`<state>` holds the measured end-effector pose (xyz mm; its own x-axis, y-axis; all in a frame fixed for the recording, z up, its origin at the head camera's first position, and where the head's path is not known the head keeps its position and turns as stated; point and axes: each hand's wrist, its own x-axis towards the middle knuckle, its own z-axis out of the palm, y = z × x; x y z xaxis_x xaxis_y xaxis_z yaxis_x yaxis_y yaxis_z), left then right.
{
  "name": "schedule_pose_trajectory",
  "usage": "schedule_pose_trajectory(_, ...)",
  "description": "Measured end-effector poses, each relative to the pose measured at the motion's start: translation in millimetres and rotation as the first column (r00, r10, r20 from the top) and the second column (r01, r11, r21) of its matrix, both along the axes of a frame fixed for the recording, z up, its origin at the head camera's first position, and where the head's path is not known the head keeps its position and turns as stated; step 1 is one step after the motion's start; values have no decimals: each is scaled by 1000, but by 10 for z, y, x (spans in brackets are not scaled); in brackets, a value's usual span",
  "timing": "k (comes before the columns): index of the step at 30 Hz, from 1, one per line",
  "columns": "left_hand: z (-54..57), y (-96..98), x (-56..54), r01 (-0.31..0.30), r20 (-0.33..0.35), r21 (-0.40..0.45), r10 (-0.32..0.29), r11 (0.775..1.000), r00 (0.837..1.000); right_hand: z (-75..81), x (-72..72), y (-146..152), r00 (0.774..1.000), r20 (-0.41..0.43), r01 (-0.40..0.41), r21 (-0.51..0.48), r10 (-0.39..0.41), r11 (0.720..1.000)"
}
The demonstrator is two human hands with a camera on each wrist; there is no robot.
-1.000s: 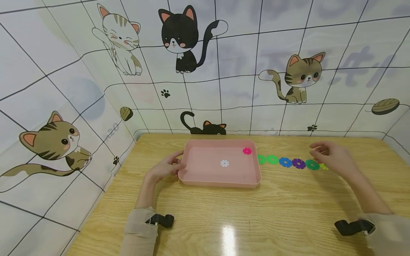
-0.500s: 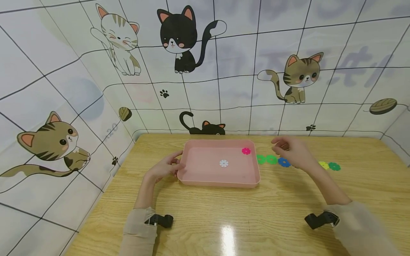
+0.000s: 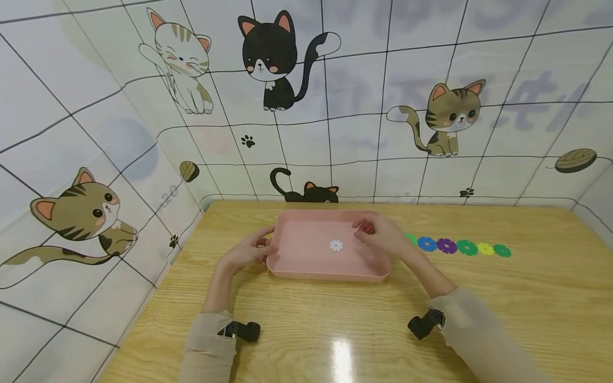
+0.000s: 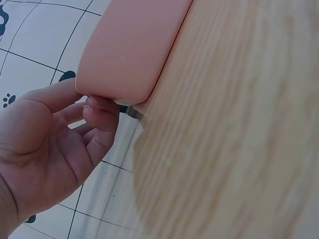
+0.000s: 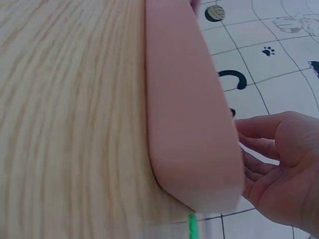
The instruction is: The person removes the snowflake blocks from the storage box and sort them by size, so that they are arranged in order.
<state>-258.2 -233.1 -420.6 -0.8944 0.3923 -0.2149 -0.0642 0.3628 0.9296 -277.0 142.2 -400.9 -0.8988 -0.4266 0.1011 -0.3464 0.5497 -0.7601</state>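
Observation:
A shallow pink tray (image 3: 306, 255) stands on the table, its left side gripped by my left hand (image 3: 246, 250) with the thumb at the rim. In the left wrist view, the fingers of the left hand (image 4: 60, 134) curl against the tray's end wall. My right hand (image 3: 383, 234) reaches over the tray's right part. Between its thumb and fingers it pinches a pink snowflake disc (image 3: 367, 229), mostly hidden and seen edge-on. A white snowflake disc (image 3: 336, 245) lies in the middle of the tray. The tray wall hides the right fingertips in the right wrist view.
Right of the tray, a row of snowflake discs runs along the wooden table (image 3: 306, 319): a blue disc (image 3: 427, 244), a purple disc (image 3: 447, 246), a green disc (image 3: 467, 247), a yellow disc (image 3: 486, 249) and others. A cat-patterned wall covering (image 3: 354, 133) rises behind.
My right hand has swept left from the right end of the disc row into the tray and taken hold of the pink disc. The left hand keeps its place on the tray.

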Motion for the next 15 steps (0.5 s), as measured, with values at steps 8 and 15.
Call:
schedule_pose_trajectory(8,-29,9,2,-3,8,12,3,1000,1000,-143,-35,-270,998,54,-28,46,25,999)
schedule_pose_trajectory(15,-24,7,-12,1,7,16,-1,1000,1000,-197,-42,-417,997,75,-22,92,15,996)
